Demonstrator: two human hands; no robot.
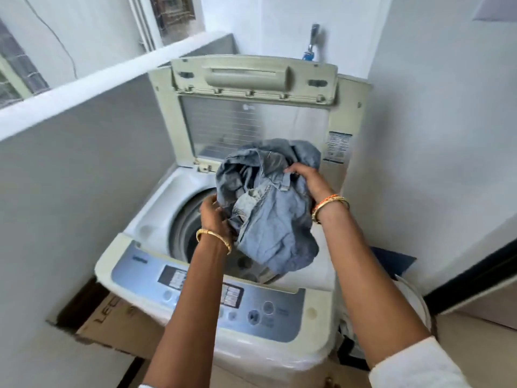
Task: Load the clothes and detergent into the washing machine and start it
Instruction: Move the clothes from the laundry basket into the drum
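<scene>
A top-loading washing machine (156,219) stands in front of me with its lid (251,113) folded upright at the back. Its grey drum (187,228) is open below my hands. A bundle of blue-grey denim clothes (268,208) hangs over the drum opening. My left hand (214,214) grips the bundle's left side, and my right hand (310,180) holds it from the upper right. The lower end of the clothes dips toward the drum. The blue control panel (265,312) runs along the machine's front edge, partly covered by my left forearm. No detergent is in view.
A grey half-wall (84,163) closes the left side and a white wall (433,135) the right. A tap (312,43) sits behind the lid. A cardboard box (112,320) lies on the floor at lower left, and a white bucket (414,301) stands at the machine's right.
</scene>
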